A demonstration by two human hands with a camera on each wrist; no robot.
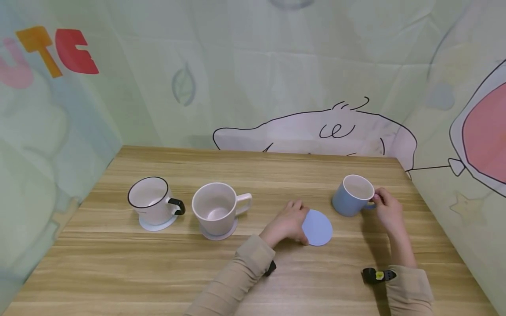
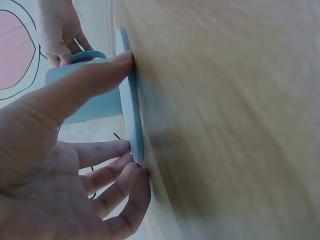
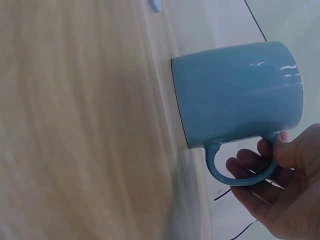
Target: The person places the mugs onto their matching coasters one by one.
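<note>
My left hand pinches a round blue coaster by its edge, close over the table. In the left wrist view the thumb lies along one side of the coaster and the fingertips meet its far edge. My right hand holds the handle of a blue mug with a white inside. The right wrist view has the fingers curled around the handle, the mug standing upright with its base at the tabletop. The mug is to the right of the coaster.
On the left, a white mug with a black rim and handle stands on a pale coaster. Beside it a plain white mug sits on another coaster. A printed cloth hangs behind the wooden table.
</note>
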